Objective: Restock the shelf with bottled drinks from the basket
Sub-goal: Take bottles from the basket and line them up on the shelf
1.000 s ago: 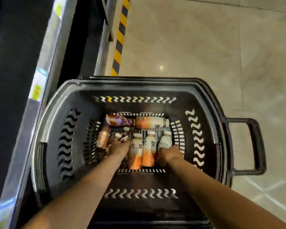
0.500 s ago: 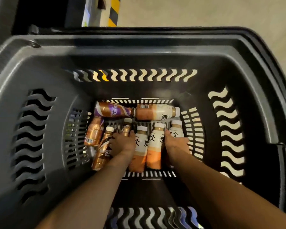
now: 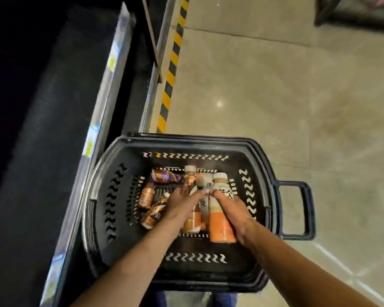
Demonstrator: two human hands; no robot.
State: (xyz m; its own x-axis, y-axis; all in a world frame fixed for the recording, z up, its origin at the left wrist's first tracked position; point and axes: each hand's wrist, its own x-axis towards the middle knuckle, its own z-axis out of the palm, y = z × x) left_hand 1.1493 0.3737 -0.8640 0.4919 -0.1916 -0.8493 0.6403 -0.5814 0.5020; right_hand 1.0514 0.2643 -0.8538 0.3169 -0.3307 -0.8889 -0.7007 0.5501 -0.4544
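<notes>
- The floor [image 3: 275, 96] is pale tile, with one yellow-and-black striped strip [image 3: 172, 63] running along the foot of the shelf [image 3: 53, 107], a dark unit far off to the left of both hands; I count four small price tags on its front edge.
- One dark plastic basket [image 3: 208, 147] sits beside the shelf, wavy slots cut in its walls, and one looped handle [image 3: 297, 209] sticks out beyond the right hand.
- Two bare forearms reach down into the basket.
- The right hand [image 3: 233, 209] is wrapped round one white-capped bottle [image 3: 220, 209], cream above and orange below, lifted clear of the basket floor and tilted away from the person.
- The left hand [image 3: 182, 204] holds one slimmer brown bottle [image 3: 189, 178], cap pointing away; the left fingers [image 3: 197, 194] stretch across toward the right fingers [image 3: 215, 194] and nearly meet them.
- Under the two hands lie at least two more cream-and-orange bottles [image 3: 194, 220], partly hidden, so I cannot count them surely.
- Left of the left fingers lie three bottles: one purple-labelled bottle [image 3: 164, 176] at the far wall and two brown ones [image 3: 146, 196] nearer the side wall.
</notes>
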